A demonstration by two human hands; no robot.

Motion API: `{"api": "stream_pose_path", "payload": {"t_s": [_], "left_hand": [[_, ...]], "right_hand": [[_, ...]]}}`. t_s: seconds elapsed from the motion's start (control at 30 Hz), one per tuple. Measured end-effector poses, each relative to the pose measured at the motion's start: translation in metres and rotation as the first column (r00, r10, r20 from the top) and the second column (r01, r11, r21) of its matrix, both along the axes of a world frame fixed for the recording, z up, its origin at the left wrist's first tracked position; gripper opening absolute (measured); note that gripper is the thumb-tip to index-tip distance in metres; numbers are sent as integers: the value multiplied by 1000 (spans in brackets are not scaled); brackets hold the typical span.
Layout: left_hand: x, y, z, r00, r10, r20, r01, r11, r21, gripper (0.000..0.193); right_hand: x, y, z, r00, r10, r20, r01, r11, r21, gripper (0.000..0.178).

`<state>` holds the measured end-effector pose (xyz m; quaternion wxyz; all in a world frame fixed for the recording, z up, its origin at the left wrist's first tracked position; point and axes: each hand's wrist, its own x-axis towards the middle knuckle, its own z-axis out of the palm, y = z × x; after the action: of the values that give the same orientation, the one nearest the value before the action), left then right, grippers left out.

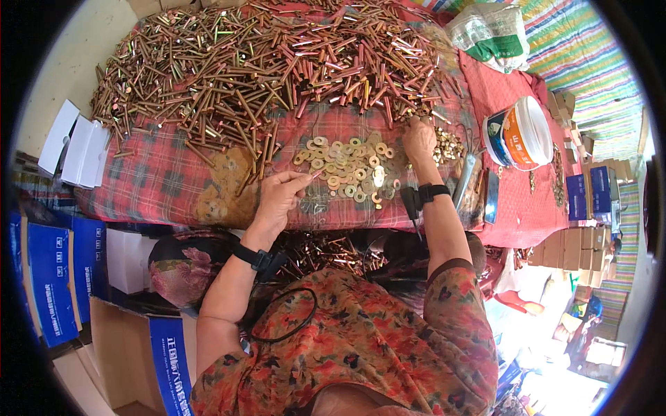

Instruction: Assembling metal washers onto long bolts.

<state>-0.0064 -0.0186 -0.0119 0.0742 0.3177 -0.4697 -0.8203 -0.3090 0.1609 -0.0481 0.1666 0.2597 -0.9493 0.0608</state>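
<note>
My left hand [280, 197] is closed in a pinch at the left edge of a spread of flat brass-coloured washers [345, 166]. A small, thin, pinkish metal piece [316, 175] sticks out from its fingertips. Farther right, my right hand [420, 141] reaches down to a heap of small brass-coloured nuts [447, 145]. Its fingers are bent together at the heap's left side, and what they hold, if anything, is hidden. Beyond both hands lies a large pile of long metal bolts or tubes [229, 69], coppery and pinkish.
A red plaid cloth [156, 166] covers the table. On the right stand a white bucket [538, 132] and a white-and-green sack [489, 35]. White boxes [87, 152] sit at the left edge, with blue cartons [48, 277] below. More metal pieces [326, 253] lie by my lap.
</note>
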Motion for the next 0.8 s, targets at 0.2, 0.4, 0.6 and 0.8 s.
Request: {"api": "stream_pose_path", "payload": {"t_s": [0.2,0.4,0.6,0.8], "left_hand": [[-1,-3,4,1000,24,-4,-24,1000,-12,13],[0,-4,12,998,23,-58,-17,994,104,10],[3,-5,15,998,0,-67,10,988,155,7],[9,-11,18,994,-68,-89,80,987,136,8]], "right_hand": [[32,-16,25,987,88,138,-59,978,-198,17],[117,-26,54,309,731,608,256,552,-794,9],[167,-37,61,199,819,538,286,477,-831,13],[182,-42,58,175,847,502,280,446,-850,15]]}}
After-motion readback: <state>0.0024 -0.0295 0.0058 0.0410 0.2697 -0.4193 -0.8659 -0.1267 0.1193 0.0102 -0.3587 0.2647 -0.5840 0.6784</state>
